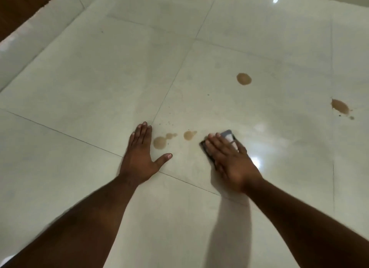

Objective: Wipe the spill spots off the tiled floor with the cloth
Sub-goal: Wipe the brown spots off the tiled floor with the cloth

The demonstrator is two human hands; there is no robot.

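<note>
Head camera looks steeply down at nearby floor [99, 87].

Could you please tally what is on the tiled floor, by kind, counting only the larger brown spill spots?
Larger brown spill spots: 4
Cloths: 1, the cloth under the right hand
Hands flat on the floor: 1, the left hand
Total: 6

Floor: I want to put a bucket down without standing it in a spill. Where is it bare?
Bare tile lies left of the left hand, and across the far tiles beyond the round spot. Crowded: between the hands, where the brown spots and sit beside the cloth under the right hand. Another spot marks the right edge.
</note>
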